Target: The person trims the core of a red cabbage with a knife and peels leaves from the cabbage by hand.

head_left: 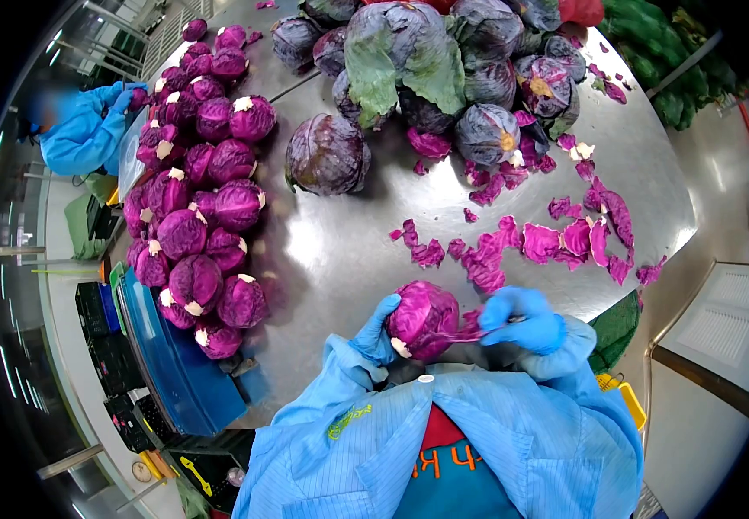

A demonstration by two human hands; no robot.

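At the metal table point(340, 251), the left hand point(376, 336) is gripping 1 cabbage point(426, 311), the right hand point(526, 324) pinching its loose leaf point(471, 327); stripped heads point(237, 205) are lying left (dark-leaved heads point(328, 156) are waiting beyond).

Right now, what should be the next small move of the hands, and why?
Probably the right hand should draw the purple leaf strip away from the cabbage: the strip seems to stretch between them, the left hand holds the cabbage's side, and similar torn pieces lie on the metal table.
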